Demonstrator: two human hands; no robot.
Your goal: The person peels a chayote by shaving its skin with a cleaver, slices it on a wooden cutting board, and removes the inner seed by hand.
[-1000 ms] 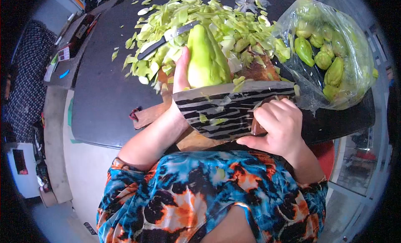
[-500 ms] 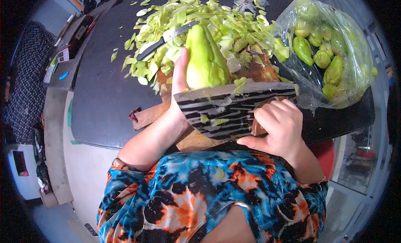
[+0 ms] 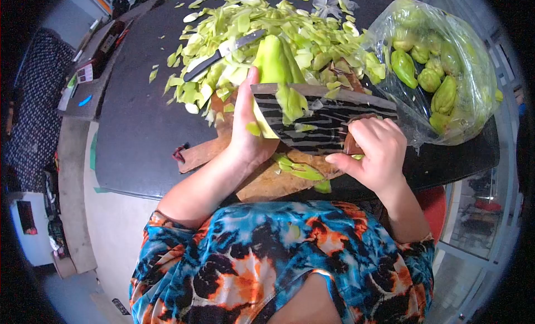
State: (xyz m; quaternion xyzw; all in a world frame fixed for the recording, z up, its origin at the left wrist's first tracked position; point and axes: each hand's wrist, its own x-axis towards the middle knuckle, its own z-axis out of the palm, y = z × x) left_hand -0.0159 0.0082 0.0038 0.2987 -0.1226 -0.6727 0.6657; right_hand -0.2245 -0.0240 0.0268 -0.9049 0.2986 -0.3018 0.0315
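Gripping the cleaver (image 3: 326,127): right hand (image 3: 380,151), fingers wrapped round its brown handle (image 3: 352,144).
Squash (image 3: 277,62): clasped in the left hand (image 3: 245,123), thumb on its left side, partly hidden behind the cleaver.
Board (image 3: 259,184): beneath the cleaver, peels (image 3: 301,169) on its near end.
Far side: heap of peelings (image 3: 245,23), small knife (image 3: 203,66) on top.
Right: clear bag (image 3: 484,95) holding more squashes (image 3: 444,94).

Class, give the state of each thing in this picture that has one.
Green vegetable: held, partly behind the broad knife.
Left hand: gripping the vegetable.
Right hand: closed on the broad knife's handle.
Broad knife: held, green bits on its blade.
Small knife: unheld, lying on peelings.
Peelings: loose, heaped.
Wooden board: scraps on it.
Clear bag: holding vegetables.
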